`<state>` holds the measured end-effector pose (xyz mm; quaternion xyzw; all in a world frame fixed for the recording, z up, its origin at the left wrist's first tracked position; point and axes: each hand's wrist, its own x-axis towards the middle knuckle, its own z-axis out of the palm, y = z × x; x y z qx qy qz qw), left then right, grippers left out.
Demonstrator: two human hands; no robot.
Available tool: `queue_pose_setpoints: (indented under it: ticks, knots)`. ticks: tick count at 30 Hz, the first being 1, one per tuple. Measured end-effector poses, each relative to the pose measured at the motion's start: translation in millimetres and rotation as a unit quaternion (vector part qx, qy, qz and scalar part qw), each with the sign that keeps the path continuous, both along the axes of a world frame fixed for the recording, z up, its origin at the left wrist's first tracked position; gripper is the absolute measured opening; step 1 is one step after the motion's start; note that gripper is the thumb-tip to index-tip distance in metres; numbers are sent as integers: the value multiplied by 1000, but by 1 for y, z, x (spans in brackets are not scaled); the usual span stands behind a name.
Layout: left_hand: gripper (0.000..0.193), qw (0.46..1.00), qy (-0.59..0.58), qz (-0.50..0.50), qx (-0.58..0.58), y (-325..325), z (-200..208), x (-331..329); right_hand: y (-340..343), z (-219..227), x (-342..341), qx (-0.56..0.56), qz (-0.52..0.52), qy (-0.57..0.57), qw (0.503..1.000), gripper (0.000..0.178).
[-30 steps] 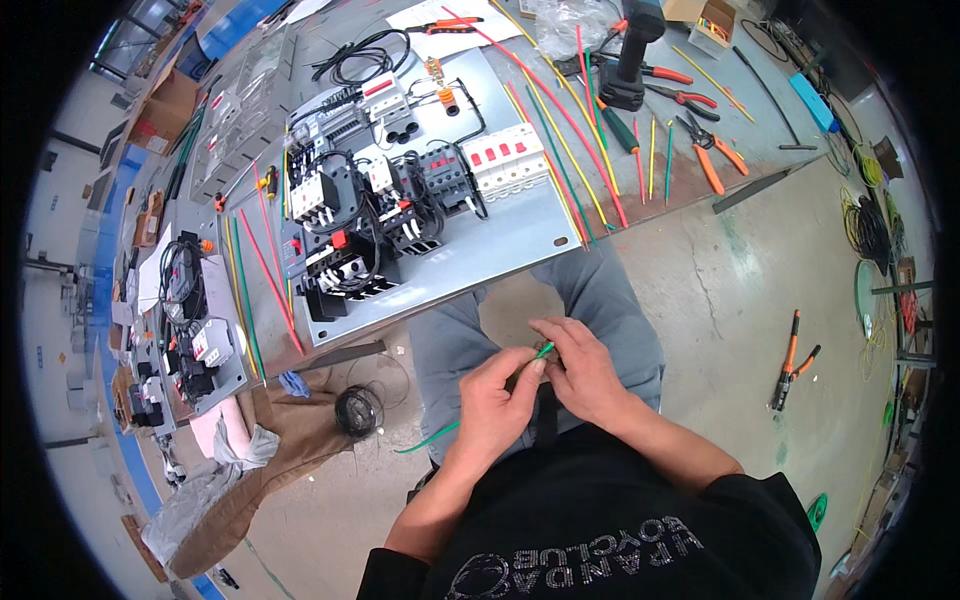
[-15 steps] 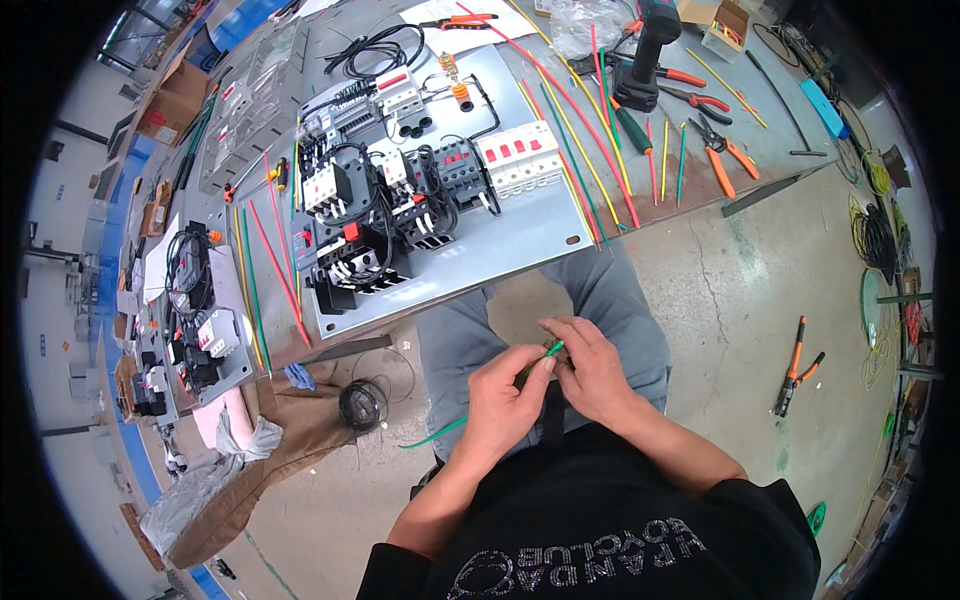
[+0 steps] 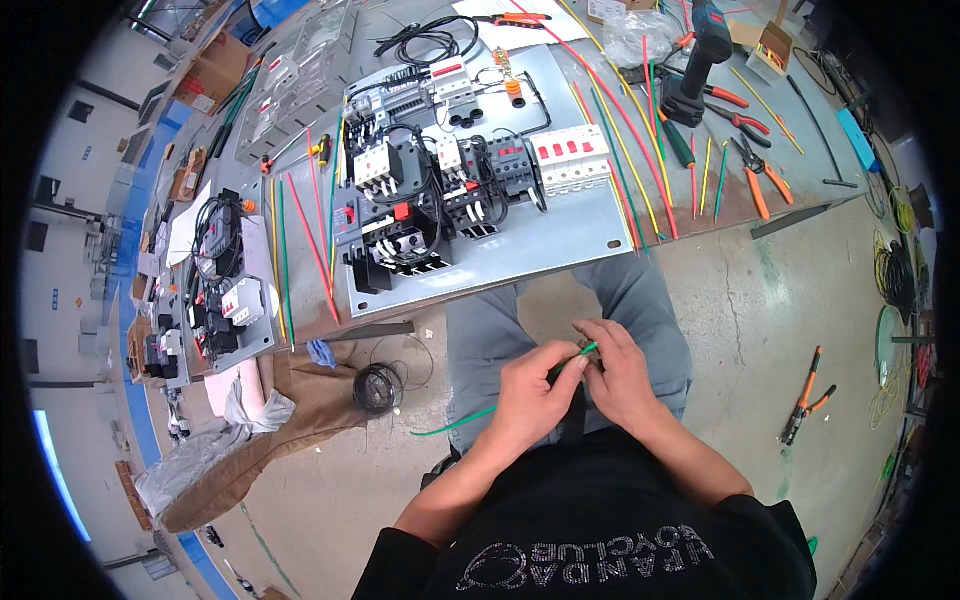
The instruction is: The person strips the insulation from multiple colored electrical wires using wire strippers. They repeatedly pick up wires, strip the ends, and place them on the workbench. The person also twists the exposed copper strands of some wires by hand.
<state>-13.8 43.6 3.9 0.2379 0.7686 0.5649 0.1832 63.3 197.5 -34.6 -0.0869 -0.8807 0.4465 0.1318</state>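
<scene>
Above my lap, both hands come together on a thin green heat-shrink tube (image 3: 455, 424). My left hand (image 3: 538, 390) pinches it between thumb and fingers, and its long tail trails out to the left below the wrist. A short green tip shows between my fingertips, where my right hand (image 3: 624, 378) closes around the same end. Whatever else the right fingers hold is hidden. In front of my knees, on the table, lies a metal mounting plate (image 3: 540, 262) carrying contactors (image 3: 376, 170), black wiring and a row of white breakers with red switches (image 3: 572, 158).
Red, yellow and green strips (image 3: 706, 175) lie on the table beside orange-handled pliers (image 3: 760, 178) and a cordless drill (image 3: 698, 65). A second wired panel (image 3: 222, 300) is at the left. Crimping pliers (image 3: 805, 400) and a black wire coil (image 3: 378, 388) rest on the floor.
The view has swung slightly, so the whole scene sits further right in the picture. My hands keep almost the same pinch on the green tube.
</scene>
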Motion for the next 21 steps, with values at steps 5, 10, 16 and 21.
queue_pose_setpoints:
  ticks: [5,10,16,21]
  knots:
    - [10,1000,-4,0,10,-1,-1,-1,-1,1,-3,0,-2,12,1000,56]
    - [11,1000,-2,3,15,0,-1,-1,0,1,-3,-8,-3,-1,1000,56]
    - [12,1000,6,-4,10,-1,-6,-1,-1,-1,-2,-2,-3,-7,1000,55]
    - [12,1000,-3,-10,7,-2,-9,0,-1,1,-3,-1,-4,7,1000,55]
